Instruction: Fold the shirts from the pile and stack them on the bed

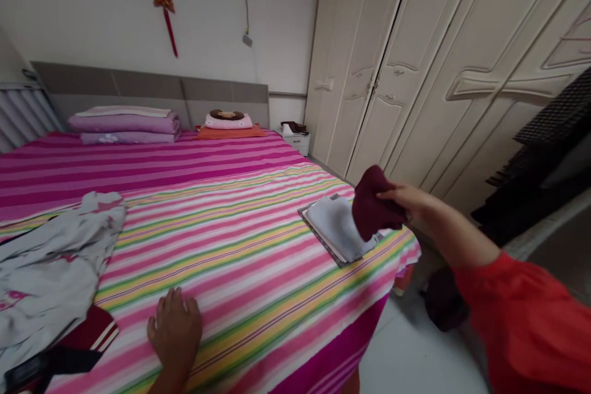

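Note:
My right hand [406, 202], at the end of a red sleeve, grips a folded maroon cloth item [373, 206], perhaps a garment. It is held over a stack of folded light grey and white clothes [339, 225] near the bed's right edge. A dark grey item edges the bottom of that stack. My left hand [176, 327] rests palm down on the striped bedsheet [240, 258], fingers slightly bent and apart, holding nothing. Left of it lies a crumpled pale grey garment [60, 258] with red patterns, beside a dark red piece with white stripes [95, 331].
Folded purple bedding [127, 123] and a pink pillow [228, 120] lie by the headboard [148, 89]. A white nightstand [298, 141] stands past the bed. Cream wardrobes [392, 86] line the right wall. Dark clothes [540, 154] hang at right; a dark bundle [444, 298] sits below.

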Demonstrator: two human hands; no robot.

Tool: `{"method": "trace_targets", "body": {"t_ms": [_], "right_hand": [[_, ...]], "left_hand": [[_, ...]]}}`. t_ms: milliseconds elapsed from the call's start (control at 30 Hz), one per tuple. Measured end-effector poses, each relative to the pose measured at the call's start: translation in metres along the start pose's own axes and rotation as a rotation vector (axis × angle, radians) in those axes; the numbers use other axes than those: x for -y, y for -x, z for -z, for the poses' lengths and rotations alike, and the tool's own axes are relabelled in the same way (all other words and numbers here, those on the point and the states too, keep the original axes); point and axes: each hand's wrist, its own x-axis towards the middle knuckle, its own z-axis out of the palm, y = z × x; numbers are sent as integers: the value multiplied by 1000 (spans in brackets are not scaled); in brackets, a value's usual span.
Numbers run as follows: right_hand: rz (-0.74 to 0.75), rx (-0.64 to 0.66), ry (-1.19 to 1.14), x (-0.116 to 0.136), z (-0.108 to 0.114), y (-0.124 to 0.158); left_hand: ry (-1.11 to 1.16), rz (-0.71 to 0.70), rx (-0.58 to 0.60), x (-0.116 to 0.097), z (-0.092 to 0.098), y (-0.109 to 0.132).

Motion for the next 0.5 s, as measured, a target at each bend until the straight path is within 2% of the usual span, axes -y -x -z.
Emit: {"method": "trace_targets", "body": {"t_ms": [67, 200, 333, 433, 500], "right_hand": [[3, -139, 278, 6, 8, -14], [-6, -255, 483, 14, 10, -35], [-24, -342, 671, 13, -24, -40], [-38, -390, 761, 1, -54, -36], [-25, -414, 804, -12, -61, -34]], "left_hand": [[-18, -3, 0, 0, -1, 0], [-54, -9, -44, 0, -3, 1], [-78, -33, -80, -1, -1, 3], [-92, -61, -93, -3, 0, 3], [-99, -59, -80, -4, 1, 3]]}}
